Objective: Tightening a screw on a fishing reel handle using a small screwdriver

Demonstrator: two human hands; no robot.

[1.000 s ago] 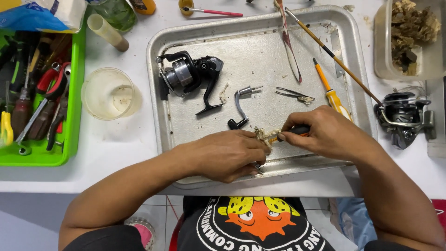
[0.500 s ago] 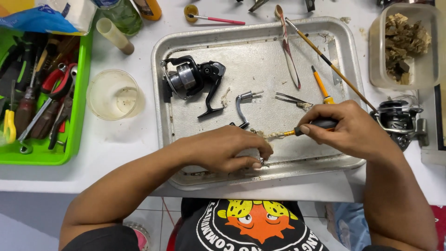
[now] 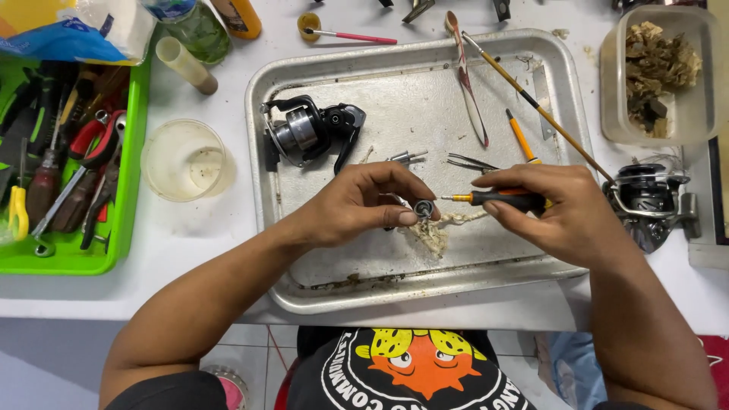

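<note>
Over the metal tray (image 3: 304, 72), our left hand (image 3: 357, 205) pinches a small round metal part (image 3: 423, 208). Just right of it, our right hand (image 3: 558, 212) grips a screwdriver (image 3: 497, 199), lying left-right, tip aimed at the part.

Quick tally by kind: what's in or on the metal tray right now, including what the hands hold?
Fishing reel body: 1, black reel
Small round part: 1, held by left hand, small ring part
Screwdrivers: 2, one in right hand, orange-and-black screwdriver; orange screwdriver
Thin brush stick: 1
Tweezers: 1
Dirty cotton wad: 1
Total: 7, all over the metal tray
</note>
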